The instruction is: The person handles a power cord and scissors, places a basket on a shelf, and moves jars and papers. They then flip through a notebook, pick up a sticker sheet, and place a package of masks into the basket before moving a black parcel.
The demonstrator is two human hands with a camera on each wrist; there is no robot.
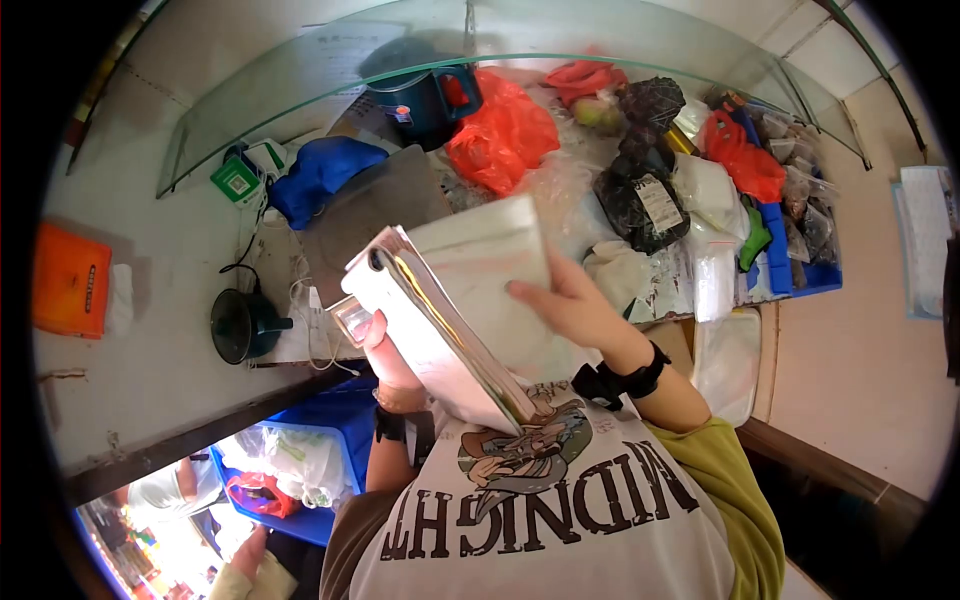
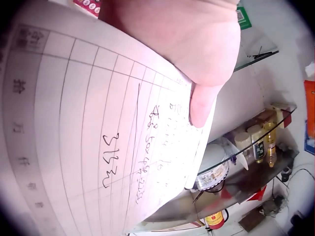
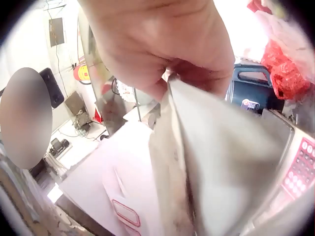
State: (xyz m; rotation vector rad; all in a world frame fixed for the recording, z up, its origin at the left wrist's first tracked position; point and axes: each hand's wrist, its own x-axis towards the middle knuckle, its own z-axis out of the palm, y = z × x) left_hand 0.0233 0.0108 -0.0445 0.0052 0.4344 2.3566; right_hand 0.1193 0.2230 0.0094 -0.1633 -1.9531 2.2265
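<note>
A thick, worn notepad (image 1: 425, 335) stands tilted in front of the chest, its leaves spread apart. My left hand (image 1: 388, 362) grips its left side; in the left wrist view the thumb (image 2: 203, 105) presses on a ruled page (image 2: 93, 123) with handwritten lines. My right hand (image 1: 578, 310) pinches the edge of a raised group of leaves (image 1: 480, 260), thumb on the near face. Seen from the right wrist, the right hand (image 3: 162, 44) holds these leaves (image 3: 221, 147) bent away from a pale page with a red printed box (image 3: 126, 212).
A glass shelf (image 1: 620, 75) spans the back. Behind the notepad are a dark blue jug (image 1: 420, 110), a red plastic bag (image 1: 505, 140) and black bagged goods (image 1: 640, 205). A blue crate (image 1: 820, 278) stands right, a dark green pot (image 1: 240, 328) left. Another person's arm shows lower left.
</note>
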